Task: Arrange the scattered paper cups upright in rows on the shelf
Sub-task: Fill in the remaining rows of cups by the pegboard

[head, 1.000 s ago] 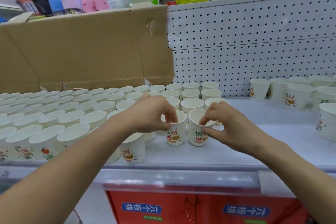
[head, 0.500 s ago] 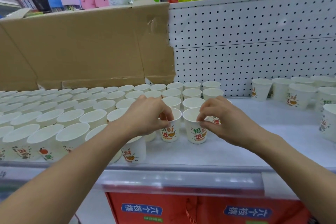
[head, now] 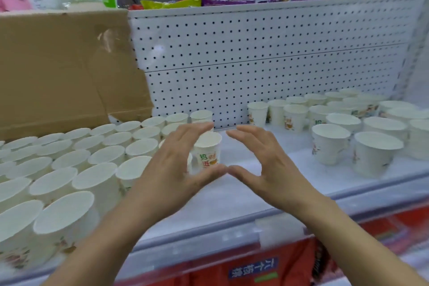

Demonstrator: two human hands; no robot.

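Both hands quit pinching, so left hand [head: 178,169] and right hand [head: 262,165] now hover, fingers [head: 185,137] spread, one printed cup [head: 207,148] upright on the shelf [head: 243,193] just beside the left ones.

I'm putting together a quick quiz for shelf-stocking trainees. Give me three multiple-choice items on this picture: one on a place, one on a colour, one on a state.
1. Where is the cardboard?
A) upright behind the rows of cups on the left
B) flat on top of them
C) on the floor

2. What colour is the panel under the shelf?
A) blue
B) red
C) black

3. How are the left hand and right hand?
A) both grip cups
B) only the left grips a cup
C) both open, fingers straight

Answers:
1 A, it stands upright behind the left rows.
2 B, red shows below the shelf edge.
3 C, the straight fingers hold nothing.
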